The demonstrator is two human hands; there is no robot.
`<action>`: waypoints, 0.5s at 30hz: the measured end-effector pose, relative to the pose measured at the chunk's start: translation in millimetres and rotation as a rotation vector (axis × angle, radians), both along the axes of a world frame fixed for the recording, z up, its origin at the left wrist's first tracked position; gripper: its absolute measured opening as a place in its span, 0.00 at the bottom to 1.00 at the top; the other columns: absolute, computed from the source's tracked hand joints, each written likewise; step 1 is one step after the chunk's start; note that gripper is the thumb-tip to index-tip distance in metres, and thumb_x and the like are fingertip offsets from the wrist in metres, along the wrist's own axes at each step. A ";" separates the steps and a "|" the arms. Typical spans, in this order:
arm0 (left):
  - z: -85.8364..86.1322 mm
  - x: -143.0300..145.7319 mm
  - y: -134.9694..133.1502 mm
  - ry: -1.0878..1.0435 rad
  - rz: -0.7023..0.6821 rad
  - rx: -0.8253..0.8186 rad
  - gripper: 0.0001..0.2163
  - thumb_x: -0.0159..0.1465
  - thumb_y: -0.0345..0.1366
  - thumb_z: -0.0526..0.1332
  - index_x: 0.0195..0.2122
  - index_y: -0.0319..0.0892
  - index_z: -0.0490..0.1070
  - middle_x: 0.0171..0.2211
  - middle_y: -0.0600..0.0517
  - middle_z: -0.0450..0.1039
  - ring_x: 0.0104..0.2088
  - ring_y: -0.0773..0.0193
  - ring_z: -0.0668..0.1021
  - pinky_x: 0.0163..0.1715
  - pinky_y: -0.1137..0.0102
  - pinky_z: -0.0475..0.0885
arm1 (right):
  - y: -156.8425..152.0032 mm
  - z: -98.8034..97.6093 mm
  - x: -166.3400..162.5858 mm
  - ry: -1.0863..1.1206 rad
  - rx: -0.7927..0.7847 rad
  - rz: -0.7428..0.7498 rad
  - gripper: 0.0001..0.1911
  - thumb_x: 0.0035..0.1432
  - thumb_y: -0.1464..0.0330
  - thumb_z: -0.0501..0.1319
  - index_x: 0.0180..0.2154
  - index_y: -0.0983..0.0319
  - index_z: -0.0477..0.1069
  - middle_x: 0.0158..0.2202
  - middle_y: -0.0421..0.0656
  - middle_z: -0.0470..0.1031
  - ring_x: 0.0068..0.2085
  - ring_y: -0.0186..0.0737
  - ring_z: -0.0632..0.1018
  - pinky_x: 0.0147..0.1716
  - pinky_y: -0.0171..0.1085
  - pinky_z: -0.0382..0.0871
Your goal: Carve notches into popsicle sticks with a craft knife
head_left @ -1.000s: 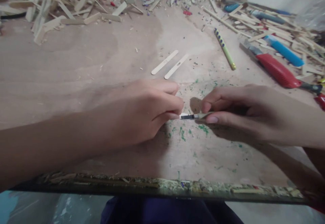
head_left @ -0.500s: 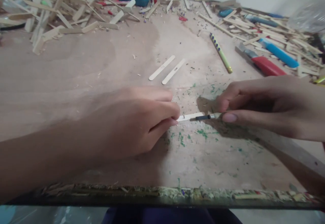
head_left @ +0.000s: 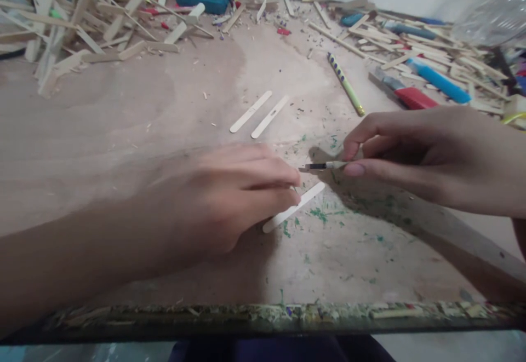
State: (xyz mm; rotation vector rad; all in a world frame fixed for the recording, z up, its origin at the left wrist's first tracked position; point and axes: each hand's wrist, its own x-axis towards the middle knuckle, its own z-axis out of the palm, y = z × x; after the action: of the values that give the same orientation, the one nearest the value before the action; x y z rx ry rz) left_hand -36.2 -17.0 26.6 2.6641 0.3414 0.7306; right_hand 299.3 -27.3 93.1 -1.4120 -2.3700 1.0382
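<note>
Right hand [head_left: 419, 159] pinches one slim tool [head_left: 318, 166]; bunched left hand [head_left: 242, 192], its grip impossible to tell, partly covers one pale stick [head_left: 292, 210] on the tabletop [head_left: 184, 104]; two matching sticks [head_left: 251, 111] lie beyond

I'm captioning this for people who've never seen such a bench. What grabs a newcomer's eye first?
Probably the two bare hands near the centre: the left hand at a flat pale stick, the right hand holding a thin, dark-tipped tool. Next, perhaps, the tangle of wooden sticks at the far left and the bright blue object at the upper right.
</note>
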 end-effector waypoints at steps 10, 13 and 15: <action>-0.8 0.9 3.0 0.123 -0.052 0.155 0.14 0.89 0.28 0.57 0.57 0.41 0.85 0.65 0.45 0.91 0.70 0.48 0.88 0.74 0.52 0.79 | -1.3 2.8 -8.9 -0.011 0.032 -0.093 0.26 0.77 0.41 0.71 0.41 0.56 0.81 0.24 0.39 0.81 0.23 0.36 0.72 0.20 0.40 0.60; 1.6 1.2 3.9 0.118 -0.066 0.128 0.13 0.88 0.27 0.58 0.55 0.43 0.84 0.69 0.46 0.90 0.74 0.52 0.86 0.78 0.55 0.77 | -0.9 2.7 -8.9 -0.019 0.017 -0.067 0.23 0.78 0.43 0.69 0.40 0.55 0.79 0.23 0.37 0.78 0.21 0.35 0.69 0.19 0.40 0.57; 3.3 0.8 3.8 0.149 -0.095 0.108 0.16 0.87 0.24 0.56 0.55 0.45 0.84 0.70 0.48 0.90 0.73 0.54 0.86 0.79 0.55 0.77 | -0.8 3.6 -8.6 -0.016 0.006 -0.060 0.23 0.79 0.44 0.69 0.40 0.55 0.79 0.22 0.36 0.78 0.21 0.34 0.68 0.19 0.40 0.56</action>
State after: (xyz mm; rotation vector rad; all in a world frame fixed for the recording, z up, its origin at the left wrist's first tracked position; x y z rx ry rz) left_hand -35.4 -13.2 29.9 2.8224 0.2169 0.5368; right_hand 290.7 -28.0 96.7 -1.4851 -2.3242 1.0082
